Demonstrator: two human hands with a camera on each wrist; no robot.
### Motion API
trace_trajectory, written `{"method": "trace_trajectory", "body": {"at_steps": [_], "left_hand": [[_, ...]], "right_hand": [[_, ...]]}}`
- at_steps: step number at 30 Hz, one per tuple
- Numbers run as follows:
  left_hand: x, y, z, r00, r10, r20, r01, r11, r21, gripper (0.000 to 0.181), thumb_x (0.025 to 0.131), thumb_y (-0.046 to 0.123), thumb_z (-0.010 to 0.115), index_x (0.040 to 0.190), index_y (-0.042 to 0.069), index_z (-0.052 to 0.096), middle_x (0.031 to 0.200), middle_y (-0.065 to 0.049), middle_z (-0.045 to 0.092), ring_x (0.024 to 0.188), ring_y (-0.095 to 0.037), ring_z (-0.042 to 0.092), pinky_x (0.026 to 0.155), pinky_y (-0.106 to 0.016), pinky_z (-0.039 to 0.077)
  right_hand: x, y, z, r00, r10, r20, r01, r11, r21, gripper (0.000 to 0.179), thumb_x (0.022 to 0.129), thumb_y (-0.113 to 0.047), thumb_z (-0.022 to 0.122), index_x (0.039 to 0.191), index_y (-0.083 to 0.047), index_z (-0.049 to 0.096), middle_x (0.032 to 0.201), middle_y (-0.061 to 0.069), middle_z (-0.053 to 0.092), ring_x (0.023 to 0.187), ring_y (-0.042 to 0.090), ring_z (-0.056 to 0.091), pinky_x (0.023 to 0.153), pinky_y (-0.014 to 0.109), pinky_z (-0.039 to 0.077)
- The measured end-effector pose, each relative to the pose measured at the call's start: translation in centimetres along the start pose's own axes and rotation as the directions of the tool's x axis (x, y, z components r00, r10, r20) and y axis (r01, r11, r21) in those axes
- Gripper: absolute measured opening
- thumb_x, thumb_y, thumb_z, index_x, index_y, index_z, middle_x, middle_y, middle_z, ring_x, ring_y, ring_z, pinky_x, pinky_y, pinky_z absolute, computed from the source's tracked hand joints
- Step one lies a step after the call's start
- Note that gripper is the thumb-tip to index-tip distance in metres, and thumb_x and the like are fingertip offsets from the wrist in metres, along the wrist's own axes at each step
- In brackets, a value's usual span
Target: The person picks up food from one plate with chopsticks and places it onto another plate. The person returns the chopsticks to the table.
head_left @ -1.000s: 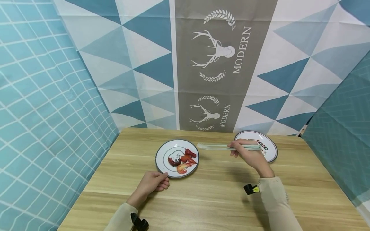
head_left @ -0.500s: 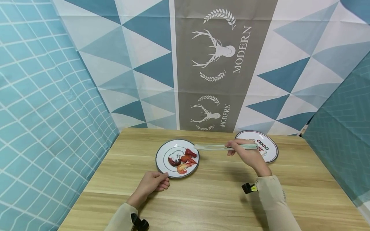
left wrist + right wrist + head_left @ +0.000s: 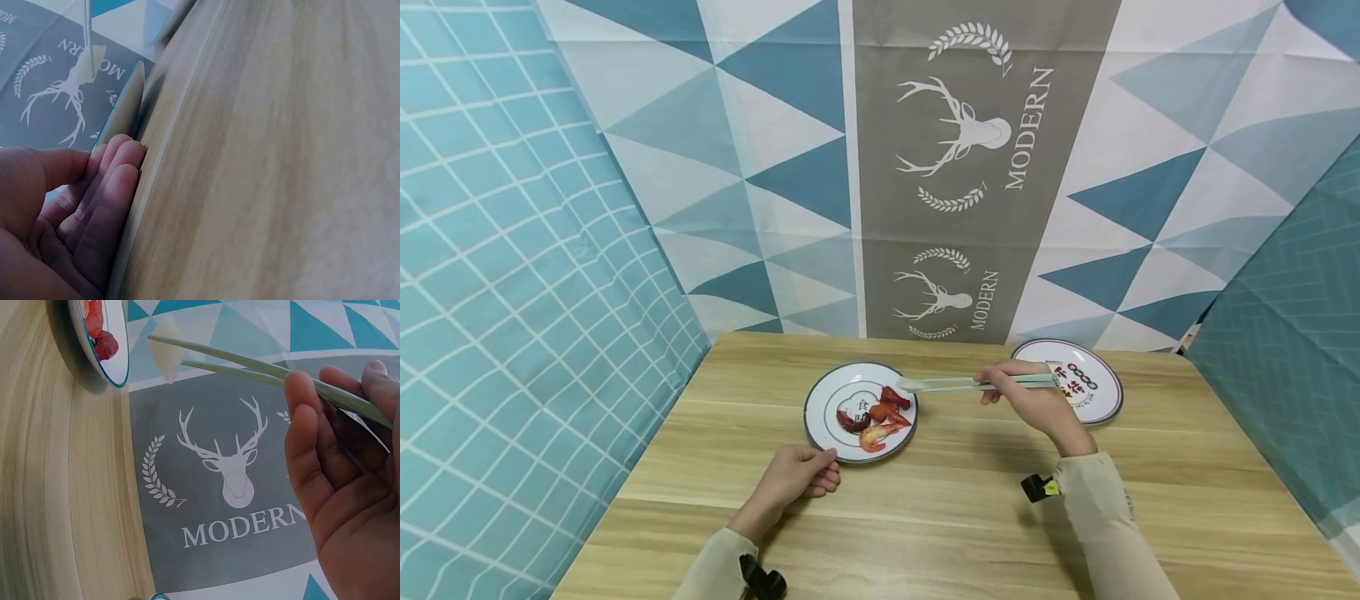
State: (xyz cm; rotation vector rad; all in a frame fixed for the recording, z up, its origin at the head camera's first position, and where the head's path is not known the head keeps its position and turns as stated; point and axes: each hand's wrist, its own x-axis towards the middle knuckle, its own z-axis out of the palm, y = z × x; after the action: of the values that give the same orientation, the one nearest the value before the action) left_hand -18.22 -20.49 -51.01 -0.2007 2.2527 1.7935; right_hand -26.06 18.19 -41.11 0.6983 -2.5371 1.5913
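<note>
At the near left rim of a round white plate [image 3: 823,417] with a dark edge, my left hand [image 3: 797,477] pinches the rim between thumb and fingers. On the plate lie a shrimp [image 3: 878,437], a dark red curled piece [image 3: 852,421], an orange-red wing-shaped piece [image 3: 886,412] and a red piece [image 3: 892,397]. My right hand [image 3: 1030,402] holds pale green chopsticks [image 3: 237,361], pointing left. Between their tips is a whitish, translucent, crescent-shaped food piece [image 3: 165,355], which overlaps the plate's upper right rim in the head view.
A white oval plate [image 3: 1099,404] with printed rings and red characters stands at the back right, partly behind the right hand. Patterned cloth [image 3: 925,167] hangs behind the wooden table [image 3: 955,517]. Blue checked cloth [image 3: 512,292] covers the left side.
My right hand has moved left with the chopsticks and the whitish piece, bringing the piece from beside the round plate to over its right rim. My left hand stays at the rim.
</note>
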Motion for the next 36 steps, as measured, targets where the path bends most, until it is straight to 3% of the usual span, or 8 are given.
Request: {"method": "trace_trajectory", "body": {"at_steps": [13,36], "left_hand": [[0.0,-0.1,0.0,1.0,-0.006,0.0,0.006,1.0,0.01,0.039,0.104,0.029,0.062,0.097,-0.007,0.074,0.077,-0.006,0.076,0.065,-0.011,0.072,0.061,-0.025,0.063],[-0.2,0.3,0.0,1.0,0.003,0.004,-0.003,1.0,0.0,0.038,0.103,0.029,0.063,0.095,-0.007,0.074,0.076,-0.006,0.076,0.064,-0.011,0.072,0.062,-0.025,0.063]], "right_hand": [[0.3,0.2,0.5,0.999,-0.035,-0.001,0.035,0.999,0.004,0.025,0.106,-0.02,0.059,0.102,-0.006,0.079,0.083,0.003,0.078,0.078,0.016,0.074,0.076,0.025,0.061],[0.7,0.4,1.5,1.0,-0.003,0.018,0.003,1.0,0.011,0.025,0.105,-0.019,0.06,0.103,-0.003,0.078,0.099,0.013,0.078,0.079,0.015,0.074,0.077,0.025,0.061]]}}
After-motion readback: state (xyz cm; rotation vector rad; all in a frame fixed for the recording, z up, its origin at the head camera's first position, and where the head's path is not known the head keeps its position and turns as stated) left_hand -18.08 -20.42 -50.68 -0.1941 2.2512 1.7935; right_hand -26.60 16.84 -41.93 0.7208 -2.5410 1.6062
